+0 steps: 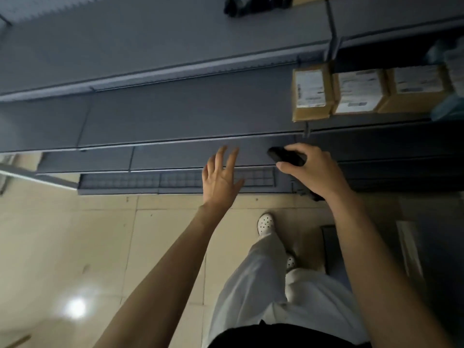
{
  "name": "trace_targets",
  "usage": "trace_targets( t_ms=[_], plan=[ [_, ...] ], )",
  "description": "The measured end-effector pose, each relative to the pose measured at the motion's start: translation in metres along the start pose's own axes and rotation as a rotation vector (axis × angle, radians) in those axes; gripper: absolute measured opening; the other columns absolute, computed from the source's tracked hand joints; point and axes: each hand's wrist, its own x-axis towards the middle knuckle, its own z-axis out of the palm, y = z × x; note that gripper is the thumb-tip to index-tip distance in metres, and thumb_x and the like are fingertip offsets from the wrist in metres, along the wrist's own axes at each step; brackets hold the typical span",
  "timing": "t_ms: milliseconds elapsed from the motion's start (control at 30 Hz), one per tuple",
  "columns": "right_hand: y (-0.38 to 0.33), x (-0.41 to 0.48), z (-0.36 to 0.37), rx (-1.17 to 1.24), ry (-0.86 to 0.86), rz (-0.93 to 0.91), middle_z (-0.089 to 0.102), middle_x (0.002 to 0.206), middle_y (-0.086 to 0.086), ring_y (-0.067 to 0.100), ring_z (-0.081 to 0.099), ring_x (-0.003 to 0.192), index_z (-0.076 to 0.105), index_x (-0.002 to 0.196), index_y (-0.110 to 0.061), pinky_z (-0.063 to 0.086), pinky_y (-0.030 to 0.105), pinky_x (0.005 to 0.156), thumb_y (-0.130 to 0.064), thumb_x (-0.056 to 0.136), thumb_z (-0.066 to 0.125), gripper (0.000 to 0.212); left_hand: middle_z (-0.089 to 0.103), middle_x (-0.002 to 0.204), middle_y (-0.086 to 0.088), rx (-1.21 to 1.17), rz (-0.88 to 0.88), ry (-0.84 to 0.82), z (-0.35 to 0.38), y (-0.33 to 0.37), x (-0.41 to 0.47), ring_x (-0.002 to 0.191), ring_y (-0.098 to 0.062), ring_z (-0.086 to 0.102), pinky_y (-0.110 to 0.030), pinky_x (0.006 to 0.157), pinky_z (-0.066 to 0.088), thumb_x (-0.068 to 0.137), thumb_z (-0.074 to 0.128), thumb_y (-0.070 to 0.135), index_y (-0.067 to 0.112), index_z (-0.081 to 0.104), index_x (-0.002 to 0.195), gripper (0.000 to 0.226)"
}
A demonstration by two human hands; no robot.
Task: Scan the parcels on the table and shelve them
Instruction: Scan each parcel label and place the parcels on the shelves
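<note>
Three brown cardboard parcels with white labels stand side by side on a grey shelf at the upper right: one (pixel 311 92), a second (pixel 359 92) and a third (pixel 418 86). My right hand (pixel 311 169) grips a black handheld scanner (pixel 286 156) just below that shelf, its tip pointing left. My left hand (pixel 221 177) hovers with straight, spread fingers and holds nothing, in front of the lower shelf edge. No table is in view.
A grey metal shelving unit (pixel 163 116) with several bare tiers fills the upper half. A black item (pixel 251 6) lies on the top tier. Teal packages (pixel 449 66) sit at the far right. Beige floor tiles (pixel 75 247) lie below, with my legs and white shoes.
</note>
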Motion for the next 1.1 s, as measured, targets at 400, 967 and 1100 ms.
trace_targets(
  t_ms=[400, 967, 1100],
  plan=[
    [-0.143, -0.036, 0.130, -0.133, -0.323, -0.376, 0.066, 0.127, -0.004, 0.020, 0.059, 0.119, 0.063, 0.129, -0.028, 0.044, 0.029, 0.087, -0.043, 0.086, 0.073, 0.047, 0.037, 0.153, -0.005, 0.021, -0.431, 0.202, -0.045, -0.137, -0.167, 0.142, -0.031, 0.030, -0.047, 0.114, 0.028, 0.088, 0.067, 0.025, 0.028, 0.044, 0.144, 0.060],
    [-0.376, -0.232, 0.473, -0.330, -0.750, -0.817, 0.065, 0.129, -0.010, 0.020, 0.056, 0.120, 0.058, 0.132, -0.042, 0.050, 0.042, 0.097, -0.059, 0.081, 0.069, 0.054, 0.042, 0.147, -0.002, -0.038, -1.006, 0.356, -0.088, -0.429, -0.472, 0.135, -0.029, 0.036, -0.040, 0.108, 0.027, 0.091, 0.062, 0.024, 0.028, 0.049, 0.139, 0.051],
    [-0.406, -0.243, 0.524, -0.356, -0.757, -0.795, 0.065, 0.128, -0.010, 0.018, 0.056, 0.118, 0.059, 0.130, -0.043, 0.048, 0.040, 0.096, -0.058, 0.081, 0.070, 0.053, 0.045, 0.144, -0.003, -0.047, -1.009, 0.379, -0.102, -0.493, -0.499, 0.132, -0.029, 0.038, -0.041, 0.108, 0.030, 0.090, 0.062, 0.023, 0.026, 0.050, 0.139, 0.051]
  ],
)
